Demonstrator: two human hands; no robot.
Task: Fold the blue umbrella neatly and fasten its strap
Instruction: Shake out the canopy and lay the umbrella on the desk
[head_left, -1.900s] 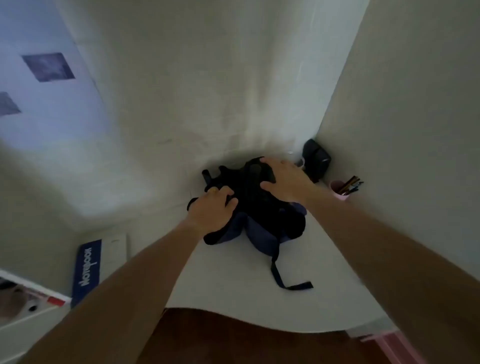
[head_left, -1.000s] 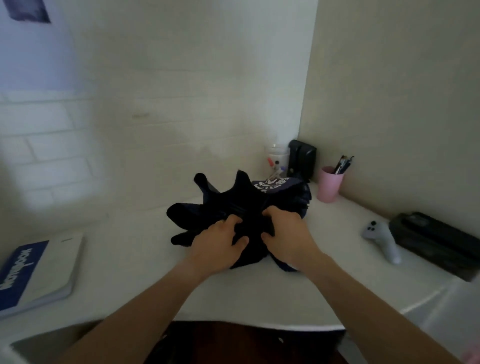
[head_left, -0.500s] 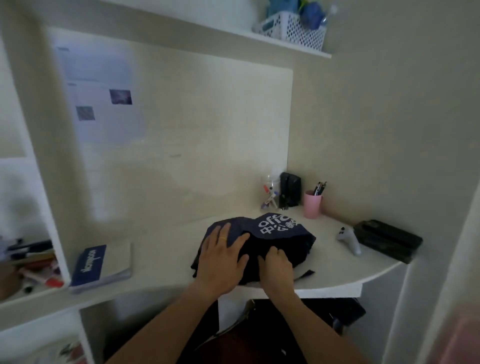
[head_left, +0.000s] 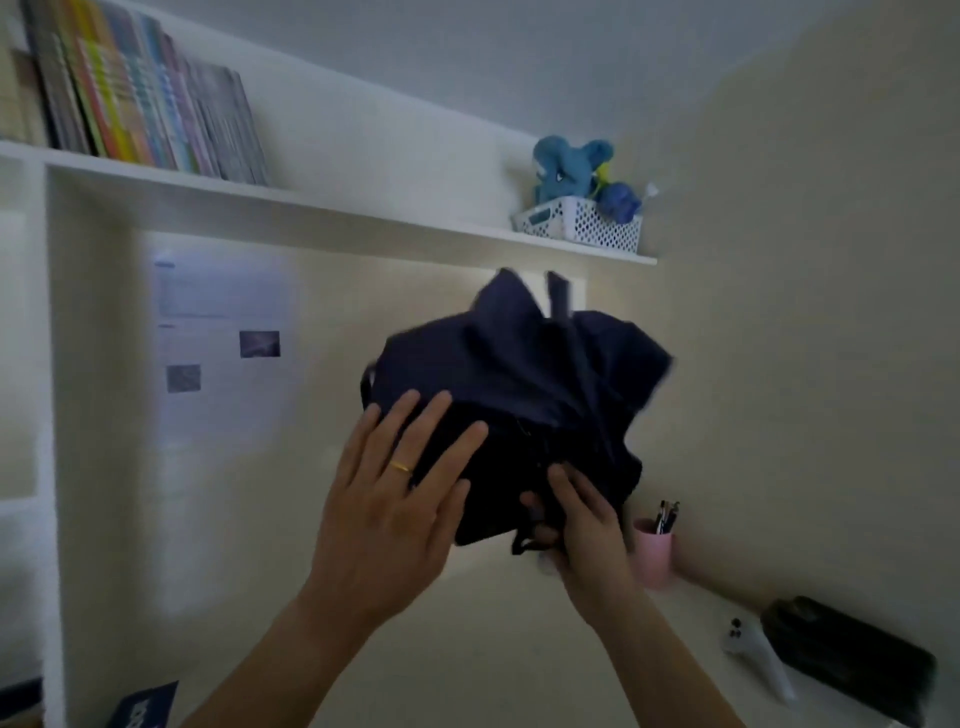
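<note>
Blue umbrella (head_left: 511, 395): dark navy canopy, collapsed but unfolded, its loose panels bunched and puffed out; held up in the air in front of the back wall, above the desk (head_left: 691, 613) and below the wall shelf (head_left: 363, 221). Upper folds are motion-blurred. A narrow dark strip of fabric stands up at the top of the bundle; whether it is the strap cannot be told.

Left hand (head_left: 389, 512): fingers spread wide and nearly straight, palm laid flat against the lower left side of the canopy, fingertips touching the fabric. It presses rather than clasps. A gold ring (head_left: 400, 466) sits on one finger.

Right hand (head_left: 584, 525): closed around the lower end of the bundle, fingers curled into the gathered cloth, index finger extended up along it. A short dark loop (head_left: 522, 543) hangs from the bundle just left of this hand.

Desk, right-hand corner: pink pen cup (head_left: 655, 552) with pens, standing against the side wall, just right of the right hand in the view. Toward the right edge, a white handheld controller (head_left: 756, 657) lies beside a black case (head_left: 852, 657).

Desk, left edge: corner of a blue-covered book (head_left: 145, 706) with white lettering, mostly cut off.

Wall shelf: a row of upright books (head_left: 140, 98) at the left end; a white perforated basket (head_left: 579, 224) at the right end, holding a blue plush toy (head_left: 571, 166).

Back wall: a printed sheet (head_left: 223, 332) with small dark pictures, left of the umbrella.
</note>
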